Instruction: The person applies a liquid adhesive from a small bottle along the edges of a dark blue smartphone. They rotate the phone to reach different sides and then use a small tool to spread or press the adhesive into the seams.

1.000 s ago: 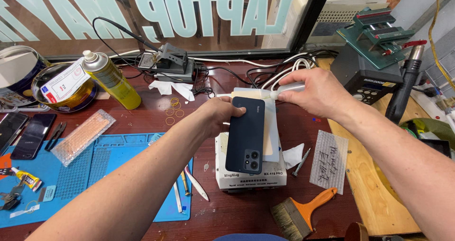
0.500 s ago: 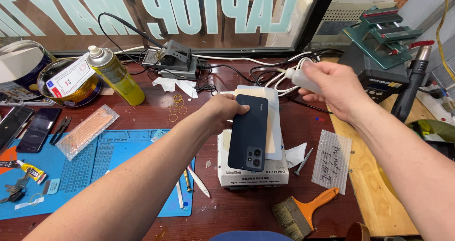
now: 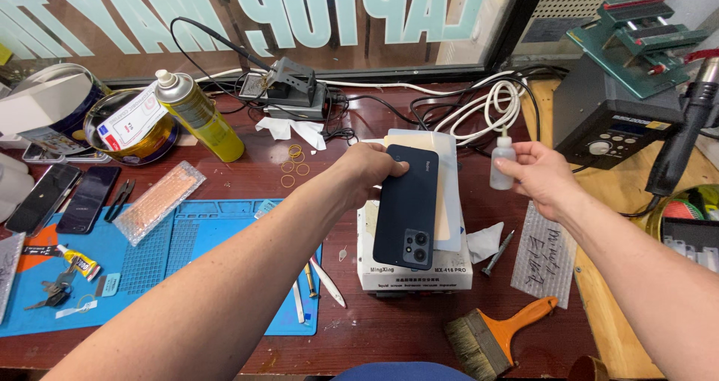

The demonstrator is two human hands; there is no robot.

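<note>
A dark blue phone lies back side up on a white box-shaped device, its cameras toward me. My left hand grips the phone's far end and holds it in place. My right hand holds a small clear dropper bottle upright, a little to the right of the phone. A pale sheet lies under the phone on the device.
A yellow spray can, a tin, two dark phones and a blue mat with small tools lie at left. White cables and a rework station stand behind. A brush and a screwdriver lie near the front.
My right hand has drawn away from the phone's top toward the right and turned the bottle upright. My left hand stays on the phone.
</note>
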